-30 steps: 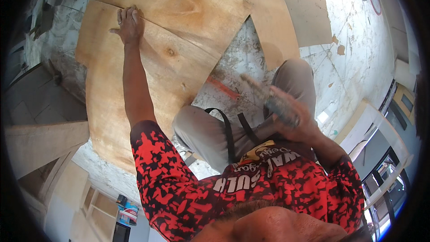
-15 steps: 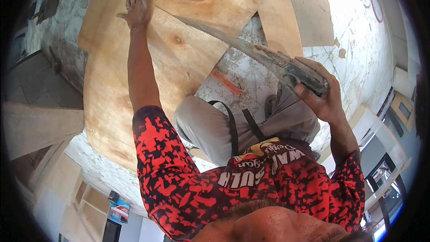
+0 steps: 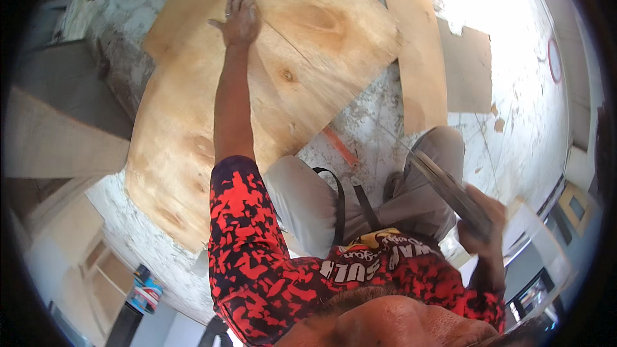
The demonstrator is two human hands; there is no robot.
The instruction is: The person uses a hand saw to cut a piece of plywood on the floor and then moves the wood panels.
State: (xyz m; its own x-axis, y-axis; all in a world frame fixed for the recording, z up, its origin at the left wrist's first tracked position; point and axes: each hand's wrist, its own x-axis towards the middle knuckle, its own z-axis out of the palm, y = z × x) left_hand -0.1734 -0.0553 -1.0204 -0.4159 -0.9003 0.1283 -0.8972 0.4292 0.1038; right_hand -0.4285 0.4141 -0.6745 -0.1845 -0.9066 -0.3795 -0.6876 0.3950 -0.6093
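Note:
My left hand (image 3: 239, 20) lies flat, fingers spread, on a large plywood sheet (image 3: 186, 128), close to the seam where a second plywood sheet (image 3: 321, 19) overlaps it. My right hand (image 3: 482, 222) grips the handle of a long-bladed tool (image 3: 440, 183), a grey flat blade like a handsaw. The blade is blurred and points up and left above my right knee (image 3: 443, 148). It is well away from the plywood. I crouch at the near edge of the sheets, in grey trousers and a red-and-black patterned shirt.
A narrow plank (image 3: 414, 45) lies right of the sheets, with a brown board piece (image 3: 469, 67) beside it. An orange-red stick (image 3: 339, 146) rests on the stained floor by my knee. A red ring (image 3: 554, 59) lies far right. A paint can (image 3: 144, 289) stands lower left.
Half a second ago the blade reached out over the plywood toward my left hand; now my right hand has drawn it back down to my right knee. My left hand stays on the sheet.

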